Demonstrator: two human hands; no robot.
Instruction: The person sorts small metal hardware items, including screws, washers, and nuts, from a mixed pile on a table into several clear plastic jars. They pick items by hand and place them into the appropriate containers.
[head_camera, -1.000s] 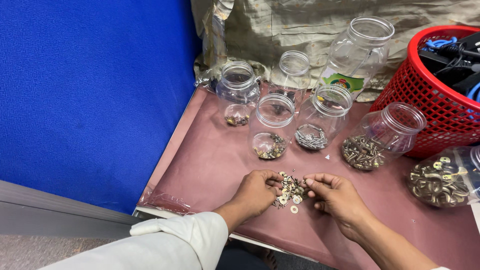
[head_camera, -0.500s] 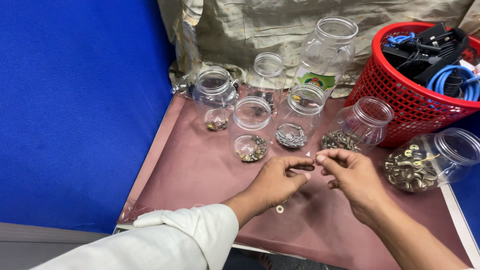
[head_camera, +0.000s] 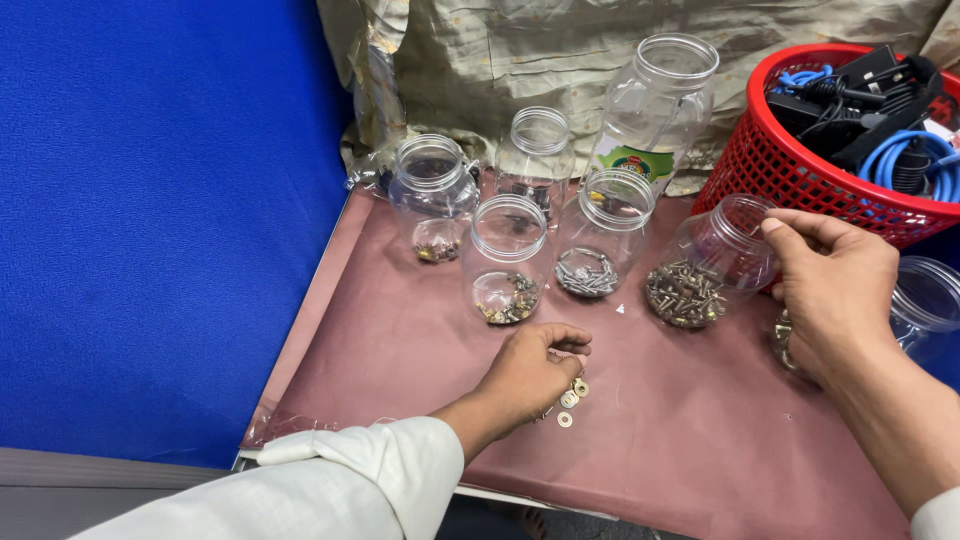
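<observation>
Sorting small hardware at a bench (head_camera: 660, 440) covered with a smooth maroon sheet. The left hand (head_camera: 530, 372) lies knuckles-up over a small heap of washers (head_camera: 570, 400) near the bench's front edge, fingers curled down onto them; whether it pinches one cannot be told. The right hand (head_camera: 830, 285) hovers at the right, fingers bent and loosely closed, thumb and forefinger beside the mouth of a tilted jar (head_camera: 715, 262) holding a layer of dull grey screws; nothing is visibly gripped.

To do this step well, the judgement is that each flat washer is best slid to a fingertip and pinched by its rim, since thin rings lie flush on the sheet; the release should be made directly over a jar mouth, low, to prevent bouncing.

Materials: the jars are clear, thin-walled plastic with round threaded necks, all lidless. Three others (head_camera: 508, 262) stand left of the tilted one, each with a shallow layer of metal parts. A red lattice basket (head_camera: 800, 170) of cables sits far right; crumpled khaki cloth (head_camera: 560, 60) hangs behind, a blue felt panel (head_camera: 160, 200) at left.
</observation>
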